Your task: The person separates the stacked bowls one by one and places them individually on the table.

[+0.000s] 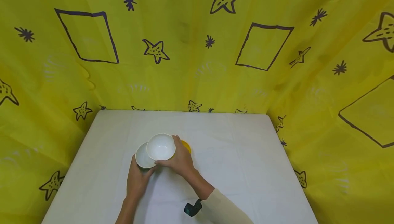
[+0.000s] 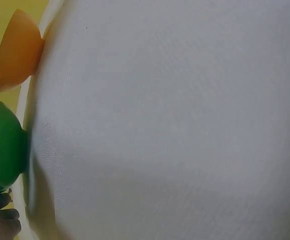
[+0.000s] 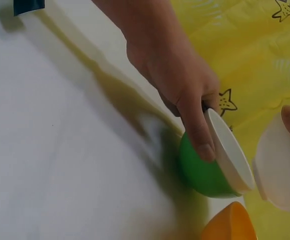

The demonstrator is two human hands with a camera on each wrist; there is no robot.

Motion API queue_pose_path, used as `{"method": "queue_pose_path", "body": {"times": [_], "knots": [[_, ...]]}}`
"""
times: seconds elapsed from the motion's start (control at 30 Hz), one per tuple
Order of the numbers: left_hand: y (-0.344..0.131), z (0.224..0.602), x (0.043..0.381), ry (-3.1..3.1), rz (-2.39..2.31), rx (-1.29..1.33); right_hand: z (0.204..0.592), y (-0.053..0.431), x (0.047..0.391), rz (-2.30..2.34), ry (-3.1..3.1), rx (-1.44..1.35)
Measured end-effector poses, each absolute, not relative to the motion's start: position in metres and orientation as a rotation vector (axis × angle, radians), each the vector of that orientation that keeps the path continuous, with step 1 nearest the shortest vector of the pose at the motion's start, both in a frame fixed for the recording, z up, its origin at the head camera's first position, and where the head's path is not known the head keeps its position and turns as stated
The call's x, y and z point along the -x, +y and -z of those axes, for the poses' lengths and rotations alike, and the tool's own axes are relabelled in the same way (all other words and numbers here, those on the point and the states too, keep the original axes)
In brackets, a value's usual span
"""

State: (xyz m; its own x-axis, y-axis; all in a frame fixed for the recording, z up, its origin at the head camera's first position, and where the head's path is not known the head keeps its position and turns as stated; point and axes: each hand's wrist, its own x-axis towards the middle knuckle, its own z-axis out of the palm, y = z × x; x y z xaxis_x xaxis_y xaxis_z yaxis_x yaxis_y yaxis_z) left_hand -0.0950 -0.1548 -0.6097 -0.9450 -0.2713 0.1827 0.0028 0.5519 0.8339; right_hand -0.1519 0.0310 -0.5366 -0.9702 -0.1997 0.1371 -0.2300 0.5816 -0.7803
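My left hand grips a green bowl at its rim, thumb on the outside. Nested in that bowl is a white bowl, its pale rim standing above the green one. A second white bowl is in my right hand, thumb at the near side and fingers round the far side. This upper bowl overlaps the nested pair in the head view; in the right wrist view its base is close beside their rim. An orange bowl stands upright on the table, mostly hidden behind my right hand in the head view.
A white cloth covers the table. Yellow curtains with drawn stars and frames rise at the back and both sides. A dark device sits beside my right sleeve.
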Motion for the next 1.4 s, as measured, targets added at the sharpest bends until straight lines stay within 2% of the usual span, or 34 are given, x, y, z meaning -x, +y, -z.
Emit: {"method": "queue_pose_path", "body": {"times": [0.83,1.4], "knots": [[-0.154,0.611,0.094,-2.635,1.374,-0.343,0.549,0.121,0.148,-1.483,-2.517,-0.061],[-0.156,0.609,0.096,-2.625,1.395,-0.346,0.58,0.15,0.147,-1.403,-2.489,0.106]]}}
